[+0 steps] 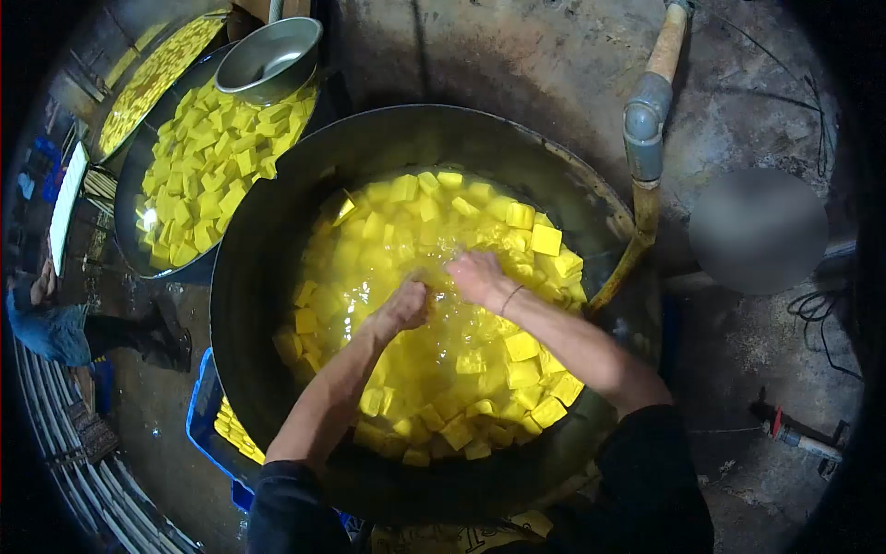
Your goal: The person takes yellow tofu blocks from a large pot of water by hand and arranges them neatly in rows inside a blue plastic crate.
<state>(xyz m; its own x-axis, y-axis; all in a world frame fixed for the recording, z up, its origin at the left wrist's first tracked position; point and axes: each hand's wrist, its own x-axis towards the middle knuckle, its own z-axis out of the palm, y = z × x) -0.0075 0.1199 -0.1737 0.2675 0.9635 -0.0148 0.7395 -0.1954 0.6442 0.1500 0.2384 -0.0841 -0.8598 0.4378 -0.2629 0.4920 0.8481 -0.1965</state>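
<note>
A wide dark vat [249,268] holds cloudy yellow liquid [420,355] and many yellow tofu blocks [457,432], some sunk, some breaking the surface. My left hand [406,303] is curled into a fist at the liquid's surface near the middle of the vat. Just right of it and slightly farther away, my right hand [475,277] has its fingers bent down at the surface. The two hands are close but apart. Whatever either hand grips, if anything, is hidden by the hands and the rippling liquid. More tofu blocks [546,240] crowd the right side.
A second vat [129,198] of yellow blocks stands at upper left, with a metal bowl [269,63] above it. A pipe [646,138] reaches the vat's right rim. A blue crate [198,420] sits at lower left. Another person [55,328] is at far left.
</note>
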